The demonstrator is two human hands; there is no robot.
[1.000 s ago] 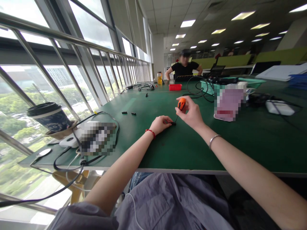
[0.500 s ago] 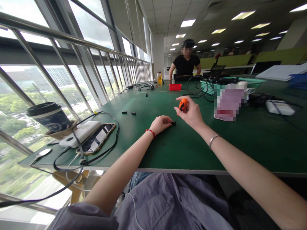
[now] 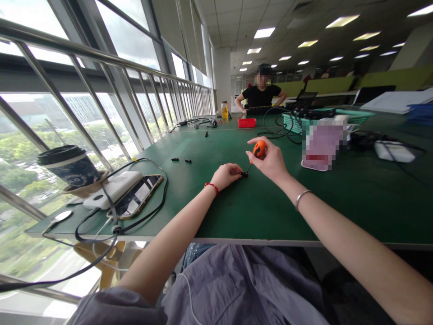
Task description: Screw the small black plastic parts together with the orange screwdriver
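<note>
My left hand (image 3: 226, 176) rests on the green table and pinches a small black part (image 3: 244, 174) against its surface. In my right hand (image 3: 269, 160) is a screwdriver (image 3: 259, 149) with an orange and black handle, tilted, its thin shaft running down to the black part. The tip meets the part's right end; the exact contact is too small to make out. Two similar black pieces (image 3: 175, 159) lie farther left on the table, and another small black piece (image 3: 206, 134) stands beyond them.
A phone (image 3: 137, 196), a white power bank (image 3: 113, 189), cables and a paper cup (image 3: 72, 167) crowd the left edge by the railing. Farther back are a red tray (image 3: 246, 123), a jar (image 3: 224, 110) and a teal basket (image 3: 293, 123). A person (image 3: 262, 95) sits opposite.
My right hand has shifted its fingers slightly around the screwdriver handle. My left hand and the black part stay in place. The person opposite has leaned lower, elbows out.
</note>
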